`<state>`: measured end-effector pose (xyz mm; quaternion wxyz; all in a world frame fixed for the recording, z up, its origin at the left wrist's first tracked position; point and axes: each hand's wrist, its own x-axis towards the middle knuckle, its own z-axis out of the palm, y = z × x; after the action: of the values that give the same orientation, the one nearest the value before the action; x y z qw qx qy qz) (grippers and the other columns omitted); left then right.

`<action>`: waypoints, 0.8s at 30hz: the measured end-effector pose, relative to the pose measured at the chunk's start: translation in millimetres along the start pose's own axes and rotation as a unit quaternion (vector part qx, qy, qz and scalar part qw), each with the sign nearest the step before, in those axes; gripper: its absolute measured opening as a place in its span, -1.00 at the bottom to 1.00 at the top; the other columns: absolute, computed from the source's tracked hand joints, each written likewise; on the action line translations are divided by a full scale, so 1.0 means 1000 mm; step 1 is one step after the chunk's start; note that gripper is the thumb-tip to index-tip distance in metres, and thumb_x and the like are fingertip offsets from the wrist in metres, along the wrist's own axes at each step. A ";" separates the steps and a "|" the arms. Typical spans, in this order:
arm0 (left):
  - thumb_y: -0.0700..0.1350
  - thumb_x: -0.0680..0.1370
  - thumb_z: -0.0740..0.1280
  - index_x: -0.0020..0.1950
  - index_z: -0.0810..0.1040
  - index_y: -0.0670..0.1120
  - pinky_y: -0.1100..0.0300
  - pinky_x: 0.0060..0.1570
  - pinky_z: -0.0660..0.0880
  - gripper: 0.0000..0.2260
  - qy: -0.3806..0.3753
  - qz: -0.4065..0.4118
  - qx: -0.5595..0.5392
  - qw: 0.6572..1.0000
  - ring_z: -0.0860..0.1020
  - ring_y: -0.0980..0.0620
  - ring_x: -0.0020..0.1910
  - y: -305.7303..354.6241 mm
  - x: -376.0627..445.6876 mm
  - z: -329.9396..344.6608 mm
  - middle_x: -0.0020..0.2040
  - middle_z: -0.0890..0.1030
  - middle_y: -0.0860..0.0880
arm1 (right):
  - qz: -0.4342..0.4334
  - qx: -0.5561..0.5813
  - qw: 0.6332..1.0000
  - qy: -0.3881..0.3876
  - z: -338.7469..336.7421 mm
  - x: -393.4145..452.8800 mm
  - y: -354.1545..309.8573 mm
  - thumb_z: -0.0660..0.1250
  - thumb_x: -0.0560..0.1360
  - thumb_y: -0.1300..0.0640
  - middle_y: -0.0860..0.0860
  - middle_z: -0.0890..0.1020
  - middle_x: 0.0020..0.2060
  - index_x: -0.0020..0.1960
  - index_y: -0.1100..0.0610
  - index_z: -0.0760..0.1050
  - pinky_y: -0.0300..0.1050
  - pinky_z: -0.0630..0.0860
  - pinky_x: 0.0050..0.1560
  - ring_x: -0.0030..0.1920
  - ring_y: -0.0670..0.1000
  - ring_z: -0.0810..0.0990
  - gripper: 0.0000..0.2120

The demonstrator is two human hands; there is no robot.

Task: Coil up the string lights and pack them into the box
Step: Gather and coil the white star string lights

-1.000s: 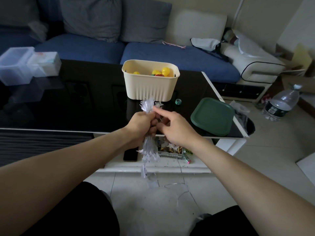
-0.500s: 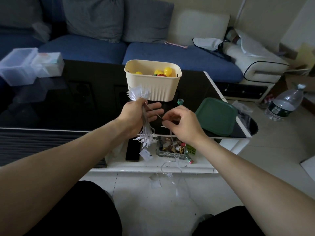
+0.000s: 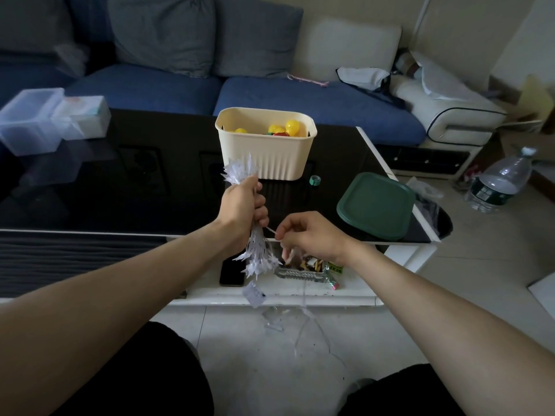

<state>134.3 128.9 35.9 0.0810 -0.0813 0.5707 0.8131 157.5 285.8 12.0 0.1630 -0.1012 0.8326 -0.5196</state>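
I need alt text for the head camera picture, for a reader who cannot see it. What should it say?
A person's left hand grips a bundle of white string lights, while the right hand pinches a loose strand beside it; more strand trails to the floor. Behind, on a black table, stand a cream box holding yellow items and a green lid.

The left hand grips a bunched coil of white star-shaped string lights, tufts sticking out above and below the fist. At its 4 o'clock, the right hand pinches the thin wire. At 12 o'clock stands a cream ribbed plastic box on the black glass table; a dark green square lid lies at 3 o'clock.
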 end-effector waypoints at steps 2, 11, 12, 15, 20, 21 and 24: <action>-0.07 0.66 0.12 -0.18 0.34 -0.06 0.22 -0.51 0.22 -0.77 0.012 -0.009 -0.001 1.000 0.17 0.07 -0.53 -0.001 0.001 -0.002 -0.45 0.20 0.02 | 0.006 0.015 1.000 0.005 -0.001 -0.001 0.002 0.39 0.53 0.34 0.10 0.60 -0.42 -0.10 0.17 0.57 -0.17 0.49 -0.42 -0.49 0.00 0.56 -0.90; -0.19 0.65 0.07 -0.14 0.33 -0.09 0.21 -0.51 0.25 -0.82 0.081 0.028 -0.016 0.996 0.19 0.08 -0.56 0.006 0.007 -0.011 -0.45 0.23 0.01 | 0.106 0.047 0.992 -0.050 -0.018 -0.011 0.012 0.37 0.48 -0.20 0.06 0.59 -0.30 -0.02 0.22 0.63 -0.21 0.40 -0.43 -0.47 -0.06 0.47 -0.55; -0.20 0.64 0.06 -0.15 0.33 -0.09 0.22 -0.52 0.23 -0.82 0.088 0.033 -0.016 0.995 0.19 0.09 -0.57 0.007 0.008 -0.013 -0.45 0.23 0.01 | 0.119 0.040 0.991 -0.047 -0.021 -0.011 0.015 0.35 0.54 -0.17 0.05 0.57 -0.35 -0.06 0.21 0.63 -0.17 0.46 -0.36 -0.46 -0.06 0.47 -0.58; -0.22 0.63 0.06 -0.16 0.30 -0.08 0.23 -0.53 0.12 -0.82 0.104 0.043 -0.011 0.994 0.16 0.10 -0.57 0.009 0.011 -0.018 -0.48 0.22 0.03 | 0.148 -0.047 0.987 -0.038 -0.030 -0.011 0.026 0.29 0.62 -0.09 0.00 0.53 -0.47 -0.19 0.17 0.64 0.10 0.57 0.12 -0.41 -0.07 0.51 -0.61; -0.22 0.62 0.08 -0.14 0.28 -0.08 0.18 -0.48 0.09 -0.86 0.090 0.057 -0.001 0.994 0.17 0.08 -0.53 0.007 0.009 -0.018 -0.46 0.23 0.02 | 0.137 -0.113 0.984 -0.003 -0.036 -0.010 0.031 0.29 0.61 -0.14 -0.01 0.57 -0.49 -0.29 0.12 0.59 0.14 0.56 0.20 -0.34 -0.02 0.55 -0.57; -0.22 0.61 0.10 -0.11 0.28 -0.09 0.18 -0.48 0.11 -0.89 0.080 0.054 0.002 0.995 0.19 0.07 -0.53 0.008 0.009 -0.017 -0.45 0.25 0.00 | 0.122 -0.116 0.986 0.003 -0.035 -0.009 0.028 0.30 0.61 -0.13 0.00 0.57 -0.49 -0.29 0.13 0.58 0.14 0.59 0.12 -0.35 -0.01 0.54 -0.57; -0.20 0.64 0.11 -0.04 0.31 -0.12 0.19 -0.47 0.28 -0.94 0.048 0.035 -0.018 0.998 0.31 0.02 -0.53 0.008 0.006 -0.015 -0.44 0.34 -0.02 | 0.055 -0.124 0.990 0.023 -0.026 -0.007 0.013 0.32 0.60 -0.11 0.02 0.56 -0.45 -0.29 0.13 0.59 0.03 0.56 -0.19 -0.43 -0.02 0.50 -0.59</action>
<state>127.1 112.2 37.0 0.0239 -0.1017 0.5613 0.8210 154.4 315.1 12.2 0.1582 -0.0628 0.8985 -0.4045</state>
